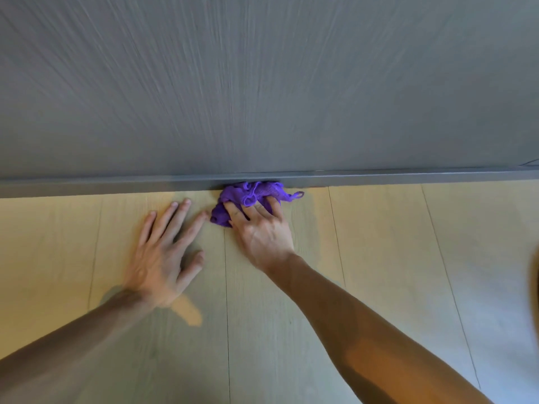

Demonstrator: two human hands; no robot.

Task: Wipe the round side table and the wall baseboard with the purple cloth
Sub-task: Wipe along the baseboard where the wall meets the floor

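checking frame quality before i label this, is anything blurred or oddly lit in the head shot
Head view: the left hand is smeared by motion blur; the right hand and purple cloth look sharper; the grey wall shows radial streaks; the floor is warm yellow near the baseboard, greyer nearer the camera.

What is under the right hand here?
The bunched purple cloth lies under the right hand's fingers, pressed against the grey baseboard. The floor beneath cloth and palm is covered.

cloth: purple cloth (pixel 250 199) bunched at frame centre, pressed vs grey baseboard (pixel 116 185)
R hand: right hand (pixel 262 228) on cloth, fingers curled into it
L hand: left hand (pixel 166 243) flat on wood floor (pixel 379 243), fingers spread, just left of cloth
wall: grey wall (pixel 262 83) fills upper half
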